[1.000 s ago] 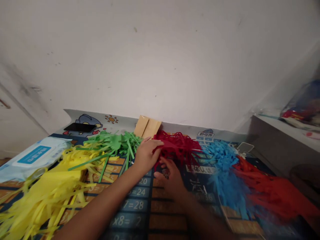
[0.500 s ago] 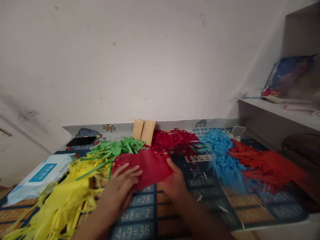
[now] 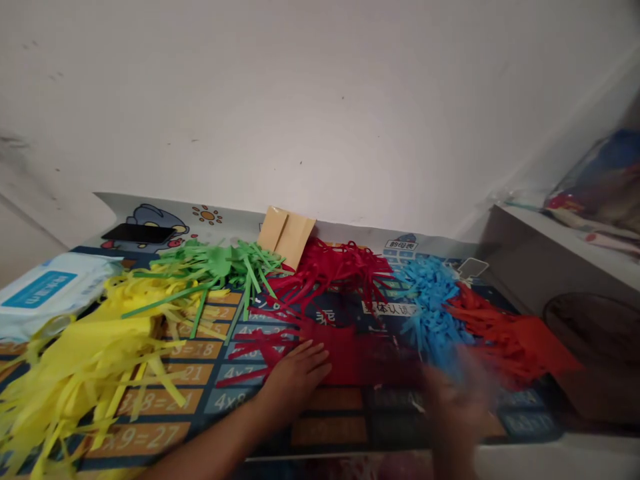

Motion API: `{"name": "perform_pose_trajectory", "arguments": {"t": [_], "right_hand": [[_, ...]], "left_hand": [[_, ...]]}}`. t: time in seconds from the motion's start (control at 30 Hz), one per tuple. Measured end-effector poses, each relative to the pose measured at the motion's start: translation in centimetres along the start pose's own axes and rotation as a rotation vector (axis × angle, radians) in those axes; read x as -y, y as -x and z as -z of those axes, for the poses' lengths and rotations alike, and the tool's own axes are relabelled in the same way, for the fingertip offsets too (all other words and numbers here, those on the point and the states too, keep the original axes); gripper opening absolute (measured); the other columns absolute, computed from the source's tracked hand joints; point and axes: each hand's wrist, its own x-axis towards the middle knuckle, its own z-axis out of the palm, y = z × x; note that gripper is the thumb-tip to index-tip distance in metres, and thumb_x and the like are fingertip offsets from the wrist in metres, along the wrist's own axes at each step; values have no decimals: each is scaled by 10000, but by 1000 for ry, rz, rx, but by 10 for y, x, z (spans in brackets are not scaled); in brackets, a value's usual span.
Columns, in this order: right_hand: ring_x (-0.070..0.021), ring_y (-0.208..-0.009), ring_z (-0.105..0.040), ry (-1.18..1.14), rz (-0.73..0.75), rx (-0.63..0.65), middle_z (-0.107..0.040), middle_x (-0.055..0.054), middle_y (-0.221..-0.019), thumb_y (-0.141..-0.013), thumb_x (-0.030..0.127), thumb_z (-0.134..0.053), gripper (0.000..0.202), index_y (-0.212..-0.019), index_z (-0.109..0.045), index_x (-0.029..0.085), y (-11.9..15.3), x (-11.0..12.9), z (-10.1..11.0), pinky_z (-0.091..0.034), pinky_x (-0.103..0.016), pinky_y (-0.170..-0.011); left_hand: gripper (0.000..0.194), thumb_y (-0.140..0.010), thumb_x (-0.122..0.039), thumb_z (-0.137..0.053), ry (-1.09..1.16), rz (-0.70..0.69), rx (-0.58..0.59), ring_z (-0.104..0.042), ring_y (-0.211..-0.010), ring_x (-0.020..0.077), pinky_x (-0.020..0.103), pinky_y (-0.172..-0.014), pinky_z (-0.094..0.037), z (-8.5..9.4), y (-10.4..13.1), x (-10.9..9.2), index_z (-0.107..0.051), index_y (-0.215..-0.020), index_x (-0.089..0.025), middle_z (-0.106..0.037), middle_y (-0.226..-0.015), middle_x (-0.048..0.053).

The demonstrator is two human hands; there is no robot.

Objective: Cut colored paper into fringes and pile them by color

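Dark red fringed material (image 3: 341, 353) lies spread at the middle of the printed mat, its cut strips pointing left. My left hand (image 3: 300, 367) rests on its left part with the fingers stretched out flat. To the right, my right hand (image 3: 455, 393) is smeared by motion near the mat's front edge; its fingers and anything in them cannot be made out. A pile of dark red strips (image 3: 340, 267) sits behind the spread piece. Blue strips (image 3: 430, 300) lie beyond my right hand, beside orange-red fringed material (image 3: 515, 333).
Yellow fringed material (image 3: 105, 347) and green strips (image 3: 220, 263) cover the left side. A wipes pack (image 3: 50, 290), a black phone (image 3: 139, 233) and a tan cardboard piece (image 3: 287, 237) stand or lie toward the back. A shelf (image 3: 590, 247) juts in at right.
The red material, earlier between both hands, now lies lower and flat with its strips spread left. My right hand has moved right, away from my left. The view has shifted.
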Motion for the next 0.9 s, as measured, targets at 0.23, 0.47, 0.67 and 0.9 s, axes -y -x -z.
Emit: {"name": "perform_pose_trajectory", "arguments": {"t": [0.23,0.47,0.67,0.9], "right_hand": [[-193,-1124,-601,177,678,478,-709,-11,-1100,-887,79,-505,267,-1046,-618,262,30,36,-73,-151,-454,-1127],[-122,-1039,-636,25,754,427,-732,30,-1029,-983,179,-409,246,-1036,-633,266,41,23,-79,-166,-336,-1117],[-158,-1060,-622,78,715,557,-721,-11,-1055,-993,227,-400,242,-1059,-631,259,62,18,-90,-227,-379,-1089],[-172,-927,-657,114,456,854,-723,-27,-1042,-943,156,-453,247,-1047,-657,249,48,5,-77,-399,-346,-863]], "left_hand": [[339,-925,-110,-447,-140,12,-82,-579,-1175,217,463,-1118,-298,12,3,6,-586,-1224,-188,-675,-1214,51],[360,-871,-180,-521,-419,381,-94,-537,-1193,274,538,-1122,-183,73,42,3,-604,-1214,-247,-641,-1263,77],[552,-848,-223,-501,-256,91,131,-433,-1316,236,411,-1140,-193,40,21,-44,-423,-1393,-173,-509,-1420,69],[288,-892,-95,-470,-6,301,-54,-646,-1022,172,399,-1068,-255,10,32,-10,-646,-1054,-256,-745,-983,-10]]}}
